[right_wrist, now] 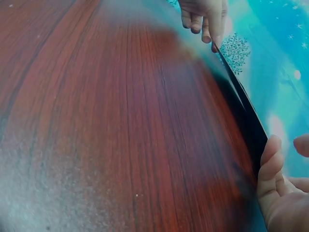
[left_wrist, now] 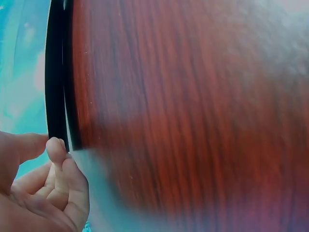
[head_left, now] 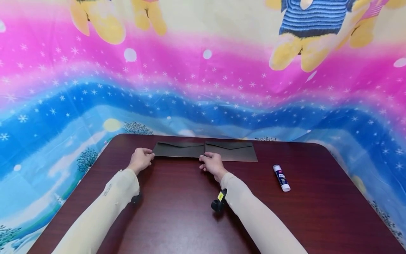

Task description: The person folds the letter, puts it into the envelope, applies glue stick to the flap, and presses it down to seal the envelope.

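Two dark envelopes with flaps along their far edges are laid side by side at the back of the table. My left hand (head_left: 141, 160) pinches the near left corner of the left envelope (head_left: 179, 150) between thumb and index finger. In the left wrist view, this envelope (left_wrist: 56, 87) appears edge-on, slightly raised over its dark shadow. My right hand (head_left: 213, 164) is at its near right corner. In the right wrist view, the fingertips (right_wrist: 273, 157) touch the envelope's edge while the thumb stands apart. The right envelope (head_left: 233, 153) lies just beyond that hand.
A glue stick (head_left: 281, 178) with a white cap lies on the right of the dark red wooden table (head_left: 177, 218). A printed cloth (head_left: 203, 88) hangs behind the table's far edge. A small black camera (head_left: 219, 201) is strapped at my right wrist.
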The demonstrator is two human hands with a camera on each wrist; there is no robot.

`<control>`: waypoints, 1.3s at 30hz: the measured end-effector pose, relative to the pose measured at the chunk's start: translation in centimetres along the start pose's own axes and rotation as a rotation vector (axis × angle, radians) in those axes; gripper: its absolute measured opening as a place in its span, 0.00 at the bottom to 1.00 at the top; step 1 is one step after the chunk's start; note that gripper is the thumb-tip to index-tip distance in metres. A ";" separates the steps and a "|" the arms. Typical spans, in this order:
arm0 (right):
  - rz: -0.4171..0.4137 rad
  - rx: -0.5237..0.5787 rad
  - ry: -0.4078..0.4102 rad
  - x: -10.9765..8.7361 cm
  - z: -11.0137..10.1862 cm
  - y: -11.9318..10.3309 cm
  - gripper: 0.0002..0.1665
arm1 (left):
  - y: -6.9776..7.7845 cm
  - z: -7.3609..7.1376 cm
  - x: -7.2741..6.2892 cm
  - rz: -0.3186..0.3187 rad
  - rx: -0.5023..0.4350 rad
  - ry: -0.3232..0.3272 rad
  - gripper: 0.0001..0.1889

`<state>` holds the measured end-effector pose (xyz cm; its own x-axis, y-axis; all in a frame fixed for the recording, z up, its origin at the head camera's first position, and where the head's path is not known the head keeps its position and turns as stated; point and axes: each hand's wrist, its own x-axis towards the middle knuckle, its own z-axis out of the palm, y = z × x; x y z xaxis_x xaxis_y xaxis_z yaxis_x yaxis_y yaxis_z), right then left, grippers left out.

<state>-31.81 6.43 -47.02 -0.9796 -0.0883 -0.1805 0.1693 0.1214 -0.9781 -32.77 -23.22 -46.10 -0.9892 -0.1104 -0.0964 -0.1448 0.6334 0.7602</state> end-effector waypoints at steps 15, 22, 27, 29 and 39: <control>0.112 0.049 -0.209 -0.3 -0.7 -0.9 0.45 | 0.1 0.6 0.1 0.033 0.099 -0.108 0.32; 0.103 -0.002 -0.249 -0.5 -1.1 -1.5 0.43 | 0.5 0.5 -0.2 0.041 0.103 -0.108 0.31; 0.034 -0.082 -0.232 -1.2 -2.1 -1.3 0.33 | 0.3 0.4 -0.2 0.040 0.061 -0.046 0.26; 0.009 -0.111 -0.223 -1.5 -2.6 -1.1 0.30 | 0.4 0.2 -0.3 0.045 0.045 -0.011 0.24; -0.101 -0.177 -0.163 -3.6 -3.7 -0.8 0.23 | 2.2 1.1 -2.2 0.099 -0.047 0.056 0.19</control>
<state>-28.81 10.30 -45.25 -0.9577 -0.2655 -0.1110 0.0354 0.2741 -0.9611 -30.95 -20.73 -44.88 -0.9956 -0.0924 0.0157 -0.0438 0.6069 0.7936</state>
